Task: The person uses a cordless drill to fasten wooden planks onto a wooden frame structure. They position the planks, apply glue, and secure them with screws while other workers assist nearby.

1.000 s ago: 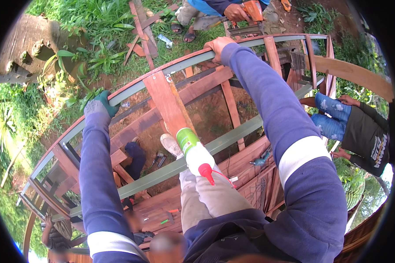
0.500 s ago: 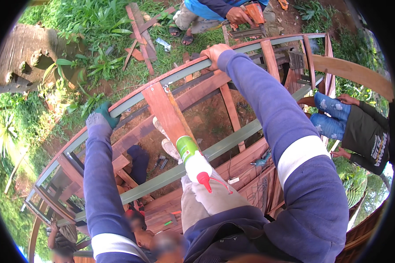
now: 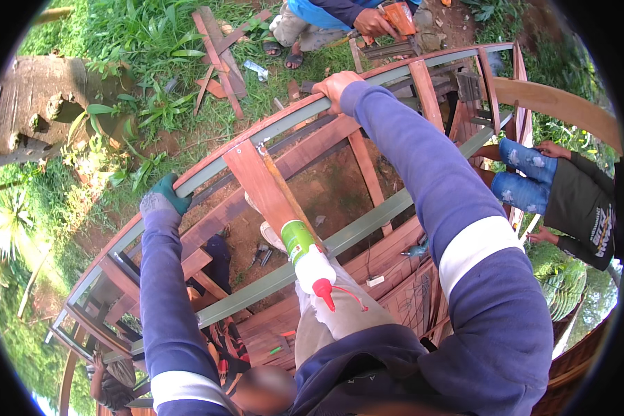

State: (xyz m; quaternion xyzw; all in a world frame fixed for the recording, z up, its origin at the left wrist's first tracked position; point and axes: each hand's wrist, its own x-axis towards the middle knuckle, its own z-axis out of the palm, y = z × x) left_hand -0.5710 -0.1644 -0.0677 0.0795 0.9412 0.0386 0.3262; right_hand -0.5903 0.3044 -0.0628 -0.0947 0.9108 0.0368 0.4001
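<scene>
My left hand (image 3: 168,195), in a teal and grey glove, is closed round a long curved rail (image 3: 211,182) made of grey-green metal with a reddish wood strip along its far edge. Further right, my bare right hand (image 3: 336,91) grips the same rail, with its fingers over the far edge. Between my arms a wide reddish plank (image 3: 258,182) runs from the rail toward me. At its near end is a glue bottle (image 3: 310,263), white with a green label and a red nozzle. Neither hand touches it.
A straight grey-green metal beam (image 3: 270,281) crosses below. A person holding an orange power tool (image 3: 399,19) crouches beyond the rail. Another in denim shorts (image 3: 527,177) is at right; others are at lower left. Scrap boards (image 3: 218,62) lie on the grass near a trunk (image 3: 35,104).
Both hands keep their hold on the rail. The view has shifted slightly, and the people at lower left have changed position.
</scene>
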